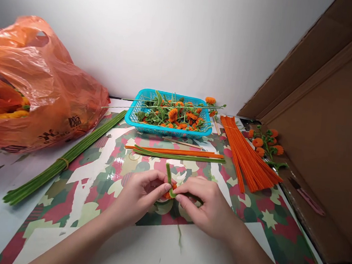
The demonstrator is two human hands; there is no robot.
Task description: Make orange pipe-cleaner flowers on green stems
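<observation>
Patterned work surface (53, 207): the camouflage-like sheet beneath your forearms, with pale patches. Brown cardboard (335, 122) walls your right side. The orange plastic bag (44, 82), with yellow items inside, stands at far left. The blue basket (151, 129), ahead of you, contains orange flowers with green stems. To its left slants a banded bundle of green strips (67, 159); to its right fans a bundle of orange strips (251, 160). Your right hand (208, 203) and left hand (139, 192) meet at front centre. A flower sprig (265, 144) lies beyond the orange bundle, beside the cardboard. Smallest, between your hands: a small orange piece (167, 195) with a green strip (168, 173) pointing away from you. Your left thumb and forefinger are clamped on the orange piece; your right thumb and fingertips pinch the green strip where it curves against it.
</observation>
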